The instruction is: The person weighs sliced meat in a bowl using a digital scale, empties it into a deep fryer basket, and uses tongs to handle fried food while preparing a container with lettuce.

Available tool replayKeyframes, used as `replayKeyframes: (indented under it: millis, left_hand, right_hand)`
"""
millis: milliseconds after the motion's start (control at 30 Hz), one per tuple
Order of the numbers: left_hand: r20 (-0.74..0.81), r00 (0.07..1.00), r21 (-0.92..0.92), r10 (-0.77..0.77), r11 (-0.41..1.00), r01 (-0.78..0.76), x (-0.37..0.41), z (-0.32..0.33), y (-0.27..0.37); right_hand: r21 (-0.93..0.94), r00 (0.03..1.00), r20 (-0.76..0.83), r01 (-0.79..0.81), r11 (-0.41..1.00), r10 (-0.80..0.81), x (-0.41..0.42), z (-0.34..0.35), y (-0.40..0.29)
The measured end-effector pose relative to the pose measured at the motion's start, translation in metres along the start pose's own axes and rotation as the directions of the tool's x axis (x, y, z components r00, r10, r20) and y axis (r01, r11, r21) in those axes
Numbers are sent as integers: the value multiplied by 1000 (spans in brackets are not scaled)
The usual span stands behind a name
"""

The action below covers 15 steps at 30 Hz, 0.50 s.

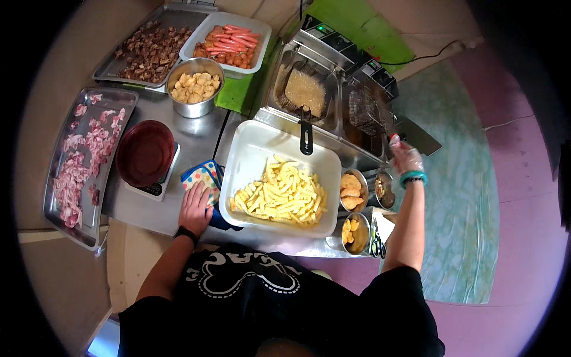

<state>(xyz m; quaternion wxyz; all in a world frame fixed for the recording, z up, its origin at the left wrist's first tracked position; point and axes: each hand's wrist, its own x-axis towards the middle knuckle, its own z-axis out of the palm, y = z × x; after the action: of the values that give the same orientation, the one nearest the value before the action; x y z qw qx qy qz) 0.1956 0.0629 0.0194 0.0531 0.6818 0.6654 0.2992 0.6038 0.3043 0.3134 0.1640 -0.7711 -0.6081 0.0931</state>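
Observation:
My left hand (196, 209) lies flat, fingers apart, on a dotted cloth (206, 175) at the table's front. My right hand (405, 154), in a clear plastic glove, is at the right end of a double deep fryer (261, 117); its fingers are curled at a small red-tipped thing, and I cannot tell what it grips. Crinkle-cut fries (285, 192) fill the front of a white plastic tub (241, 147) between my hands. One fryer basket (285, 89) with a black handle (306, 137) sits in bubbling oil; a second basket (363, 107) is in the right well.
A maroon bowl (145, 154) rests on a digital scale (156, 189). Left stands a tray of raw meat (91, 147); behind are a browned meat tray (154, 51), a sausage tub (263, 49) and a nugget pot (196, 109). Scissors (378, 245) and several metal cups (360, 236) lie right.

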Motion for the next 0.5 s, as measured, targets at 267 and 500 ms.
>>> replayKeyframes:
  millis: [267, 500]
  left_hand:
    - [37, 999, -7, -5, 1000, 5, 2, 5, -1]
    - [10, 1000, -12, 23, 1000, -23, 2, 6, -1]
  right_hand:
    - [-648, 977, -121, 55, 760, -174, 44, -12, -2]
    - [-232, 756, 347, 642, 731, -555, -42, 105, -8]
